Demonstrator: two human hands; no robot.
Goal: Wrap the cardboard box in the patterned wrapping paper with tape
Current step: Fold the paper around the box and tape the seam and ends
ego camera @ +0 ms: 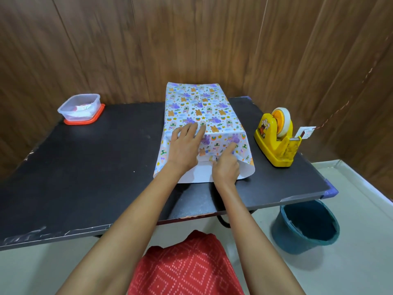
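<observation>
Head view, single frame logged.

The patterned wrapping paper (204,107) lay print-side up, draped over a box-shaped bulk on the black table (85,167). It sat right of the table's middle and ran from the far edge toward me. The cardboard box was wholly covered, so I saw none of it. At the paper's 6 o'clock end the white underside showed, lying flat on the table.

The left hand (186,145) rested palm-down on the near left part of the paper. Its fingers were straight and slightly spread, pointing toward 1 o'clock, pressing the sheet and gripping nothing.

The right hand (225,167) was just beside it, at its 4 o'clock. Its index finger was straight, with the tip on the printed face near the front top edge. The remaining fingers were curled against the paper's overhang, and I could not tell whether they held anything.

The yellow tape dispenser (276,143) stood at 3 o'clock from the paper, near it but apart, and carried an upright roll of tape (281,120).

A clear plastic container (79,108) sat on a red lid at the table's 10 o'clock corner, well apart from the paper.

A dark teal bucket (306,227) stood on the floor at 5 o'clock, off the table's near right corner.

A red patterned garment (187,267) filled the 6 o'clock edge of the frame.
</observation>
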